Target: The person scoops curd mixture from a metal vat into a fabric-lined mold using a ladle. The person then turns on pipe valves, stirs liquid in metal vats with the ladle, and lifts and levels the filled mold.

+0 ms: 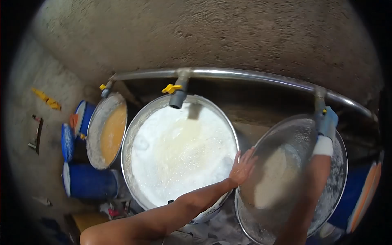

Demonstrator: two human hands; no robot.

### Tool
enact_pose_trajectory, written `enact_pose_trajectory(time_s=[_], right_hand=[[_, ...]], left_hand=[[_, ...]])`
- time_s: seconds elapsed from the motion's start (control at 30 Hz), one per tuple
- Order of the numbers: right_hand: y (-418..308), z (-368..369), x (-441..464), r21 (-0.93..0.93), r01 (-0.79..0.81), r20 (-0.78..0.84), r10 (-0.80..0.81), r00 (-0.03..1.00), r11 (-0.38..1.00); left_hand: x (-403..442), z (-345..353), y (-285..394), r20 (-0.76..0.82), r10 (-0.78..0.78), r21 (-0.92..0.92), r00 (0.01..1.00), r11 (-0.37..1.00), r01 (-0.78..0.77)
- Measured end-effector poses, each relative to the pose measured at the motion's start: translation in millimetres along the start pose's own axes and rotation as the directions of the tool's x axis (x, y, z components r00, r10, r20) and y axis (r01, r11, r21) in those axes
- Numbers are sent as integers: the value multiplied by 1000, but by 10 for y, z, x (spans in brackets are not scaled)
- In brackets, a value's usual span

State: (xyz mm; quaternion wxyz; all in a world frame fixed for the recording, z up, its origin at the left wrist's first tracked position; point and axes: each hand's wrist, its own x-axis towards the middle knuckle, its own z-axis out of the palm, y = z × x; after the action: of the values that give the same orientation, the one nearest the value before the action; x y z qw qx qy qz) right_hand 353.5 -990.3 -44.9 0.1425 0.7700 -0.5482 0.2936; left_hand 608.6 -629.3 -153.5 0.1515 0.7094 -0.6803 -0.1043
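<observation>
My left hand (243, 166) is bare, its fingers spread over the near rims where the middle tub (127, 169) and the right tub (342, 175) come close together. My right hand (328, 124), in a light-blue glove with a white cuff, is closed around the tap (319, 98) above the right tub; the glove hides most of its spout and yellow handle. White foamy liquid (179, 147) fills the middle tub. Inside the right tub lies a pale, cloudy liquid (273, 179), partly behind my right arm.
A metal pipe (253, 76) runs along the rough wall. Its middle tap (178, 96) has a yellow handle. At left stand a tub of orange-brown liquid (113, 134) and blue drums (92, 181). Another blue drum (347, 208) is at far right.
</observation>
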Motion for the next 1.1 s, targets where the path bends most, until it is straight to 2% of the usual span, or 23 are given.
enact_pose_trajectory(time_s=[0.03,0.07,0.1,0.13,0.2,0.3,0.33,0.4,0.43,0.5,0.53,0.6,0.67,0.7,0.73,0.77,0.8,0.9,0.93,0.97,1.0,1.07,1.1], right_hand=[[-1,-41,33,14,18,12,-18,1000,1000],[-13,-88,83,236,-153,97,134,986,960],[-30,-130,133,423,-330,216,260,941,844],[-28,-184,165,555,-501,354,356,865,665],[51,-285,98,627,-758,637,444,631,178],[1252,440,-68,595,-788,704,369,607,159],[1323,417,-52,588,-792,706,375,601,164],[1458,270,111,560,-680,675,216,706,473],[1444,213,228,550,-685,679,222,700,478],[1018,19,517,340,-561,788,97,608,755],[643,-111,582,296,-500,810,64,583,814],[454,-311,710,106,-355,824,117,555,929],[432,-204,569,-13,-184,734,134,665,983],[284,-133,408,-89,-197,603,210,770,976],[-160,-368,333,-114,-272,504,291,813,956],[-329,-259,244,-250,-302,421,385,821,920],[-665,-398,128,-186,-320,330,366,870,929],[-1013,-229,-1013,-93,-117,272,138,952,989],[-1249,-388,-1424,33,-93,284,80,956,995],[-1505,-640,-1867,209,-122,341,45,939,970],[-1757,-918,-2286,400,-243,428,54,902,884],[-2121,-1409,-2993,533,-458,572,97,815,712],[-2200,-1494,-3320,503,-391,538,74,840,771]], left_hand=[[-5,-10,4,0,-26,-2,1000,1000,26],[13,-35,2,-1,-18,-9,1000,1000,18],[23,-52,13,-2,-11,-17,1000,1000,11],[45,-59,30,-2,-25,-20,1000,999,25],[74,-20,58,-6,8,-26,1000,1000,-9],[68,125,128,35,25,-47,999,999,-24],[77,133,142,42,27,-57,999,998,-25],[101,85,145,40,17,-55,999,998,-15],[115,55,118,47,19,-64,999,998,-16],[96,-2,28,24,-9,-19,1000,1000,10],[36,-46,-19,31,-7,-28,999,1000,8],[66,-28,-72,-32,-11,5,999,1000,11],[58,78,-157,-70,36,-36,997,999,-39],[45,123,-204,-55,9,-25,998,1000,-11],[30,166,-263,-40,-17,-14,999,1000,17],[35,210,-322,-58,2,-24,998,1000,-3],[61,230,-393,-77,20,-35,997,999,-23],[40,157,-616,-17,112,-164,994,980,-113],[73,190,-691,-19,169,-225,985,960,-169],[108,173,-827,-24,210,-226,977,951,-210],[14,-62,-947,-38,220,-225,975,948,-223],[-274,-744,-1163,-33,253,-394,967,886,-245],[-505,-997,-1316,-77,223,-494,972,838,-232]])
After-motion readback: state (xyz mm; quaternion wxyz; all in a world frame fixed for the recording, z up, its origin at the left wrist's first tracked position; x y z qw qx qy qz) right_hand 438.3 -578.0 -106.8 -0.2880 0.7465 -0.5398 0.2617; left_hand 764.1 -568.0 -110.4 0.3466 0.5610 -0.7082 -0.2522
